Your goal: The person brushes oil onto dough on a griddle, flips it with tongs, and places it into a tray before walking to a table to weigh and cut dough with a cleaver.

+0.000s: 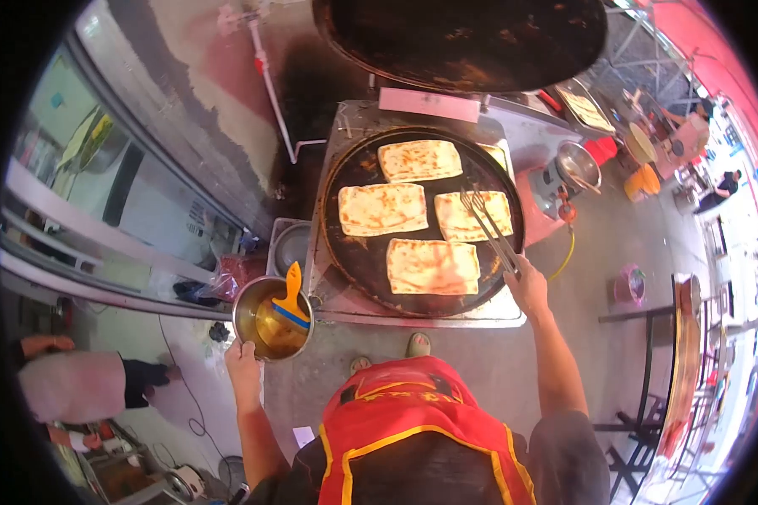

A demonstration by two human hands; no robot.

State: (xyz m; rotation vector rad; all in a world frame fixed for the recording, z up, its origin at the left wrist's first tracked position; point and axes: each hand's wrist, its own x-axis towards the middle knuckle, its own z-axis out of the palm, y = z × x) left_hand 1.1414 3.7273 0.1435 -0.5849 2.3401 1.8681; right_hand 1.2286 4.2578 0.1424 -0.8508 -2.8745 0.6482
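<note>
Several flat rectangular breads, among them a browned one (419,161) at the back, lie on a round black griddle (364,261). My right hand (526,282) is closed round metal tongs (499,239), whose tips rest at the right-hand bread (461,217). At the lower left, my left hand (243,369) grips the rim side of a metal pot (242,313) of yellowish liquid. A brush (290,296) with an orange handle and blue band leans in that pot. Part of another bread shows at the griddle's back right edge.
A large round dark lid (463,38) hangs above the griddle. A steel bowl (578,165) stands to its right, a metal basin (293,246) to its left. Co-workers (72,385) (692,139) are at the far left and upper right. A wooden table (684,362) stands right.
</note>
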